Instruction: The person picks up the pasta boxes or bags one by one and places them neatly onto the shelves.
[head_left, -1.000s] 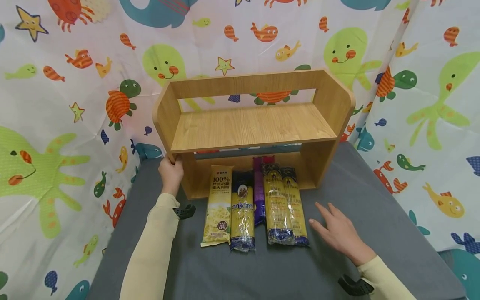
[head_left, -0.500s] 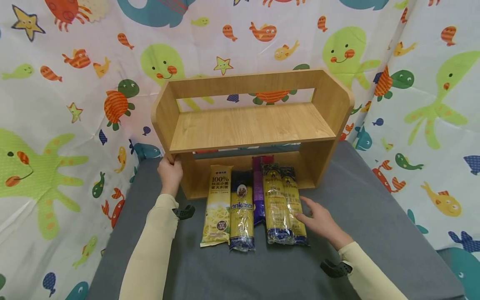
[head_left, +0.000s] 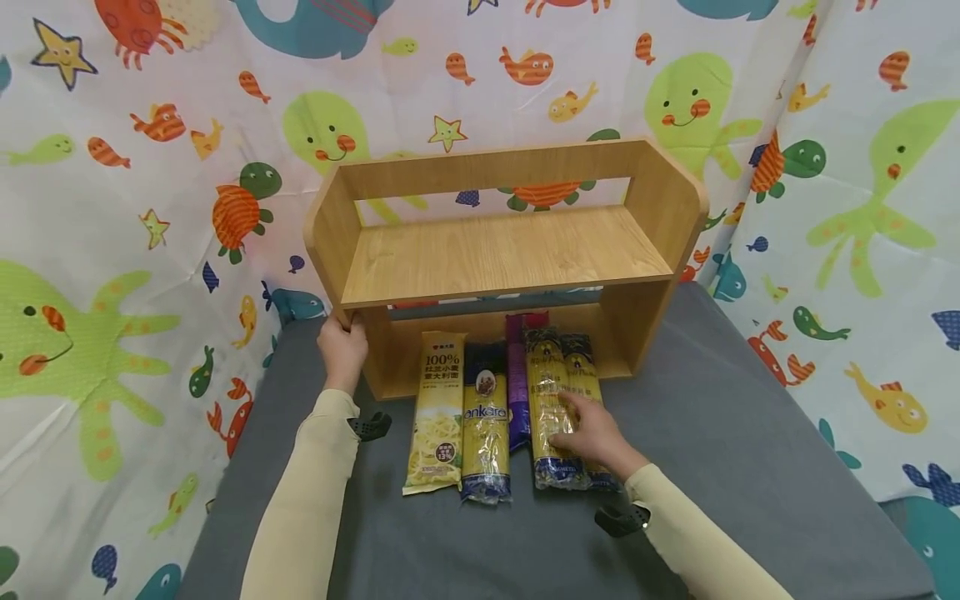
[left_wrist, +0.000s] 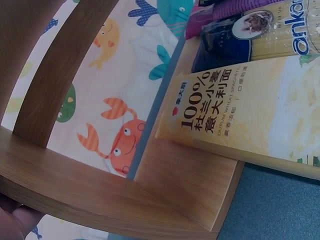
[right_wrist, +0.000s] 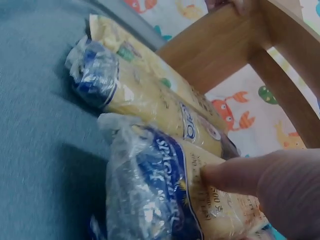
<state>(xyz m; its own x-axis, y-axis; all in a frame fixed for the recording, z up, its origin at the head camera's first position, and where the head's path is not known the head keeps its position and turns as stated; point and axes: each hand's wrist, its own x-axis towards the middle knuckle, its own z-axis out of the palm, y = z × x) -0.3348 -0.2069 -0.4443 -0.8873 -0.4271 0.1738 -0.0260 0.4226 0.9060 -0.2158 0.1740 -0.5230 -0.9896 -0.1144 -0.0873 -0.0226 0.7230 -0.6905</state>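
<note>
The left hand (head_left: 343, 354) grips the shelf (head_left: 510, 250) by its left edge. The right hand (head_left: 596, 433), thumb and forefinger apart, touches the spaghetti pack (head_left: 546, 375), which juts from the lower bay past the front edge; a gap separates its near end from the Ankara pack (head_left: 486, 442).

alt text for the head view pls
A person's right hand touches a yellow spaghetti pack, one of five lying with their far ends in the lower level of a wooden shelf. The left hand grips the shelf's left side; behind hangs a curtain printed with sea creatures.
</note>
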